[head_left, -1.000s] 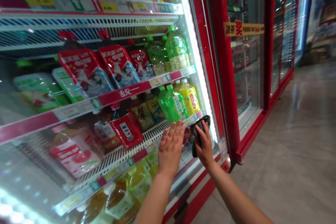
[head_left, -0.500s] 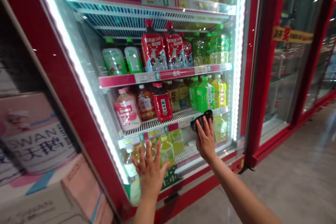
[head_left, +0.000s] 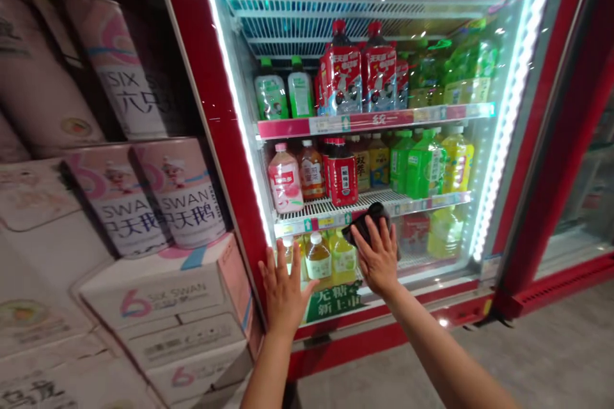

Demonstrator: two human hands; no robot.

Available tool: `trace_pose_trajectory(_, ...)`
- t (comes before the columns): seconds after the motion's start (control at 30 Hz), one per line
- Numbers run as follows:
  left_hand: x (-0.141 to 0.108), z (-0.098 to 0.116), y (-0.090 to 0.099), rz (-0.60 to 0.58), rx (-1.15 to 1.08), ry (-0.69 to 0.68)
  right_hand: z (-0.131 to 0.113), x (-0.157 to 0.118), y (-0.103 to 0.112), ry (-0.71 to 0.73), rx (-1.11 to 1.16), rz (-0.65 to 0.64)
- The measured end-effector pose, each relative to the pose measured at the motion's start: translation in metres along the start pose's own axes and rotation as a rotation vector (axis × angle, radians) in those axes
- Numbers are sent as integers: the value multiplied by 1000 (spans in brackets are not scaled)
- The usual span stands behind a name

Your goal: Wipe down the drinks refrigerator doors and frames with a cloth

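Observation:
A closed glass door with a red frame [head_left: 189, 45] fronts a lit drinks cooler. My right hand [head_left: 378, 255] presses a black cloth [head_left: 355, 236] flat against the glass, below the shelf with the green bottles [head_left: 426, 163]. Its fingers are spread over the cloth. To the left, my left hand [head_left: 285, 287] is open, fingers apart, at the glass near the lower left of the door, and holds nothing. Between the hands, bottles with pale labels [head_left: 318, 259] and a dark green sign [head_left: 333, 301] show behind the glass.
Stacked white and pink cartons [head_left: 167, 307] and printed canisters [head_left: 187, 195] stand close to the left of the cooler. Another red-framed cooler [head_left: 556, 281] is on the right. Grey floor [head_left: 432, 358] lies below.
The view has swung left, showing more cartons. Against the cooler, my right hand and the cloth have shifted left along the glass, and my left hand is nearer the door's left edge.

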State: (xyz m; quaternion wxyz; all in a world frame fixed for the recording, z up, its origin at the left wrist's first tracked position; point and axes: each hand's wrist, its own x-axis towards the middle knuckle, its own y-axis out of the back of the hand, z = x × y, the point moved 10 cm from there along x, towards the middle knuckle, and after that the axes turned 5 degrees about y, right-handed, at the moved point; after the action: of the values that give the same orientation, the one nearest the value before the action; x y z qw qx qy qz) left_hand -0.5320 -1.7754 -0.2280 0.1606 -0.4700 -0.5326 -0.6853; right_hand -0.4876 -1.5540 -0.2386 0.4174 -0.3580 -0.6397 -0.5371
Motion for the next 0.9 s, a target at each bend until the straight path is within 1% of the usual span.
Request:
trace_pose_trajectory(0.03,-2,-1,1,-6,0,3,-6,-8,-4,56,1,-32)
trace_pose_trajectory(0.07,-3,-3,1,-13,1,6,-5,-16,-3,87,0,-30)
trace_pose_trajectory(0.1,-4,-4,2,-22,6,8,0,-21,2,87,-4,1)
trace_pose_trajectory(0.17,-6,-7,6,-37,25,13,16,-19,17,2,-7,117)
trace_pose_trajectory(0.23,-7,-11,11,-40,54,21,26,-3,32,-133,4,228)
trace_pose_trajectory(0.27,-7,-13,13,-41,69,27,23,9,35,-186,15,255)
trace_pose_trajectory(0.3,-7,-15,15,-44,82,32,15,21,35,-215,28,251)
trace_pose_trajectory(0.33,-8,-18,16,-47,94,40,2,33,31,-212,39,221)
trace_pose_trajectory(0.4,-10,-23,17,-56,110,57,-34,45,16,-116,46,97)
trace_pose_trajectory(0.43,-11,-25,17,-61,113,63,-51,43,6,-32,45,22)
trace_pose_trajectory(0.5,-14,-29,16,-65,112,71,-76,22,-13,171,48,-122)
trace_pose_trajectory(0.53,-15,-30,16,-67,108,70,-80,7,-19,258,52,-165)
trace_pose_trajectory(0.57,-16,-31,16,-68,104,68,-77,-9,-21,312,53,-179)
trace_pose_trajectory(0.6,-17,-32,15,-68,99,67,-68,-21,-20,327,49,-163)
trace_pose_trajectory(0.63,-18,-32,15,-67,94,64,-57,-28,-17,301,41,-121)
trace_pose_trajectory(0.67,-19,-33,15,-66,90,62,-44,-30,-11,245,30,-69)
trace_pose_trajectory(0.73,-21,-34,15,-64,90,65,-29,-20,-1,90,19,35)
trace_pose_trajectory(0.77,-23,-34,14,-62,94,68,-29,-10,2,14,22,75)
trace_pose_trajectory(0.8,-25,-34,13,-60,101,72,-35,2,4,-51,33,100)
trace_pose_trajectory(0.83,-27,-34,12,-58,111,77,-45,14,3,-95,48,107)
trace_pose_trajectory(0.87,-31,-33,11,-56,124,82,-60,25,-1,-110,66,91)
trace_pose_trajectory(0.9,-35,-33,9,-55,137,85,-78,33,-6,-95,84,57)
